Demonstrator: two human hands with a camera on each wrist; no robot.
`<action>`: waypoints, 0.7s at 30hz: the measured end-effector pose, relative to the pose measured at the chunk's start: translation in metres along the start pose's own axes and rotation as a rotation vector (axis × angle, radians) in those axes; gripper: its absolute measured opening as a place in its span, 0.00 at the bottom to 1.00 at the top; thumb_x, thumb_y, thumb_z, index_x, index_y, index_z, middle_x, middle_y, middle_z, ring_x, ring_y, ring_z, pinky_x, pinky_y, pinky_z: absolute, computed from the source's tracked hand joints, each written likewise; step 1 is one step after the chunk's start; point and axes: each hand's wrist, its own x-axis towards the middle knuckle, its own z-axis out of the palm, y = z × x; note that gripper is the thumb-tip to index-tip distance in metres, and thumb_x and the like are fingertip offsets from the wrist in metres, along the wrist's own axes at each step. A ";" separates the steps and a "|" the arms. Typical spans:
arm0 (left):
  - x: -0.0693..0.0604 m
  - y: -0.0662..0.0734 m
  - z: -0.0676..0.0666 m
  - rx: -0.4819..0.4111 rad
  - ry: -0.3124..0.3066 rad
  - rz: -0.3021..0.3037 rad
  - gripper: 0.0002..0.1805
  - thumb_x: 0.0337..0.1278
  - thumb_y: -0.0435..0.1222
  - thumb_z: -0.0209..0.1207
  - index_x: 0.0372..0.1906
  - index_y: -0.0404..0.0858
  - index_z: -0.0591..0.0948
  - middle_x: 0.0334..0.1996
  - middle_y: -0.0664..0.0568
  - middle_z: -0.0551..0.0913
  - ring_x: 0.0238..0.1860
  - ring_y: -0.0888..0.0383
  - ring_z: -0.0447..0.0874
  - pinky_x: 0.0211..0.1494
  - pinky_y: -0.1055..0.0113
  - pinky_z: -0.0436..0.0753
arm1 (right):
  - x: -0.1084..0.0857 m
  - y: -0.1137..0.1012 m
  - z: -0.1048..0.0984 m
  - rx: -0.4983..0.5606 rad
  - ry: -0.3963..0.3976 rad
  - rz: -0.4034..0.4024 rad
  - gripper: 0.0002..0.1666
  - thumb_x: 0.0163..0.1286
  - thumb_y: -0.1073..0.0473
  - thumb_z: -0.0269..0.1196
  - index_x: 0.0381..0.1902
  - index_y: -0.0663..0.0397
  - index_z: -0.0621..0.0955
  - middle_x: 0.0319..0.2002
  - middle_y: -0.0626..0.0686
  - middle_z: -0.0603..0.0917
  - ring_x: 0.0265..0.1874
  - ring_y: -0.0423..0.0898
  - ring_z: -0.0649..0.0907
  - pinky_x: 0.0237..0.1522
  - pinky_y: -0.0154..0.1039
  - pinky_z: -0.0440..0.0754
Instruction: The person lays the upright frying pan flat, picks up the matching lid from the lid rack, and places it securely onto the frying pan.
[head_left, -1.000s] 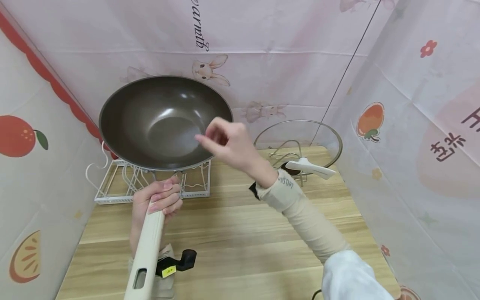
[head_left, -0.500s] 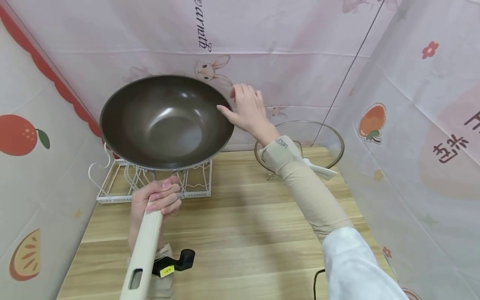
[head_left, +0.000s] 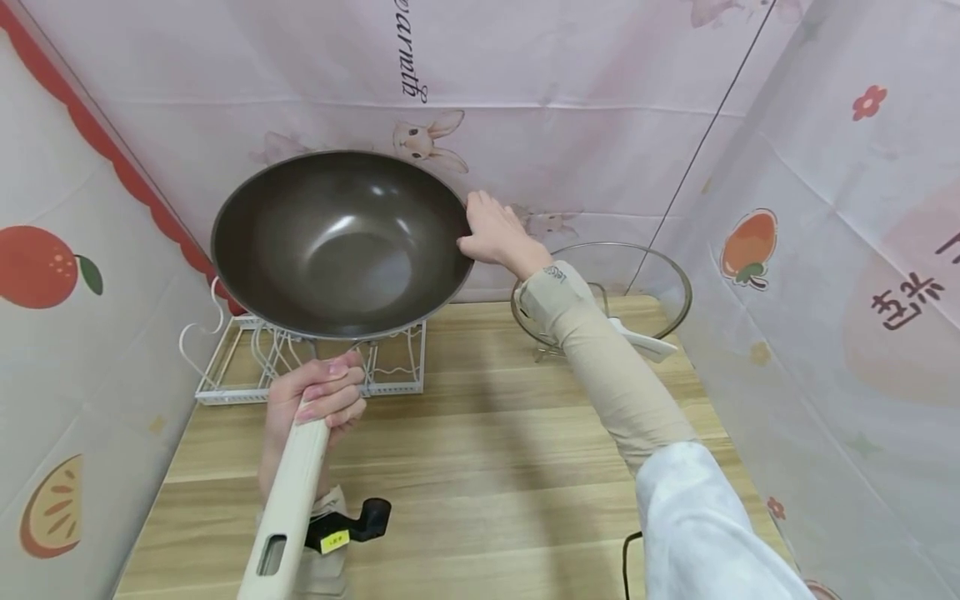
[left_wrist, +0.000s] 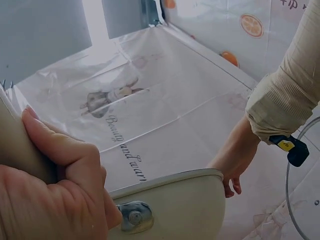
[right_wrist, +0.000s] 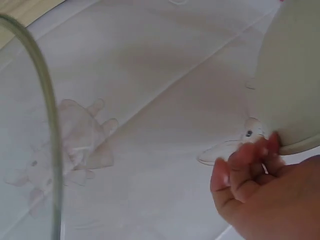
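In the head view a wok [head_left: 352, 258], dark inside with a pale outer wall, is held tilted over a white wire rack. My left hand [head_left: 318, 396] wraps round its cream handle [head_left: 285, 500] close to the pan. The left wrist view shows the fist at the handle, with the metal rivet plate [left_wrist: 136, 217] beside the fingers. At the wok's right edge, my right hand [head_left: 498, 229] holds the rim, its thumb on the inner side. Its fingers [right_wrist: 240, 172] bend against the pale outer wall in the right wrist view; the thumb is hidden there.
Below the wok stands the white wire rack [head_left: 393, 379]. A glass lid [head_left: 678, 287] with a white handle leans on a small wire stand at the right, behind the right forearm. Printed cloth walls enclose the wooden table [head_left: 450, 483]. A black cable [head_left: 626, 558] lies near the front.
My right hand has moved from in front of the wok's inside, out to its right edge, and now takes hold of the rim. The left hand keeps its grip; the wok barely shifts.
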 end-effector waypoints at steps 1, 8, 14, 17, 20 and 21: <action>0.000 0.000 0.000 0.000 0.002 -0.003 0.08 0.69 0.27 0.34 0.44 0.31 0.65 0.19 0.58 0.53 0.11 0.65 0.53 0.24 0.74 0.53 | 0.000 0.002 0.001 0.007 0.006 -0.009 0.27 0.66 0.52 0.56 0.57 0.63 0.66 0.52 0.59 0.70 0.50 0.55 0.72 0.51 0.51 0.72; 0.001 0.003 0.000 0.010 0.008 -0.039 0.09 0.69 0.29 0.34 0.42 0.32 0.66 0.18 0.59 0.53 0.10 0.65 0.52 0.23 0.74 0.56 | -0.001 0.011 0.005 0.100 0.065 -0.029 0.27 0.62 0.56 0.57 0.56 0.64 0.67 0.51 0.59 0.69 0.46 0.54 0.72 0.49 0.50 0.74; 0.002 0.006 0.001 -0.030 0.022 -0.047 0.10 0.65 0.32 0.34 0.42 0.32 0.66 0.18 0.59 0.54 0.10 0.65 0.52 0.23 0.72 0.59 | -0.006 0.014 0.006 0.189 0.087 -0.013 0.28 0.61 0.59 0.58 0.58 0.66 0.66 0.53 0.61 0.69 0.49 0.54 0.71 0.53 0.50 0.74; 0.003 0.006 0.002 -0.044 0.016 -0.049 0.11 0.63 0.32 0.34 0.42 0.31 0.66 0.18 0.59 0.55 0.10 0.65 0.53 0.23 0.73 0.58 | -0.008 0.016 0.008 0.216 0.102 -0.009 0.27 0.60 0.60 0.59 0.55 0.65 0.67 0.52 0.60 0.69 0.47 0.54 0.72 0.51 0.50 0.74; 0.003 0.006 0.003 -0.050 0.019 -0.046 0.11 0.62 0.32 0.35 0.42 0.31 0.66 0.18 0.59 0.54 0.10 0.65 0.53 0.23 0.73 0.60 | -0.010 0.019 0.010 0.254 0.118 -0.012 0.26 0.59 0.61 0.59 0.53 0.65 0.67 0.50 0.60 0.70 0.46 0.54 0.72 0.51 0.50 0.73; 0.003 0.006 0.003 -0.049 0.023 -0.044 0.11 0.61 0.32 0.35 0.42 0.31 0.65 0.18 0.59 0.54 0.10 0.65 0.53 0.23 0.73 0.60 | -0.011 0.020 0.011 0.270 0.124 -0.015 0.25 0.58 0.61 0.59 0.52 0.65 0.67 0.49 0.60 0.70 0.45 0.54 0.71 0.51 0.50 0.73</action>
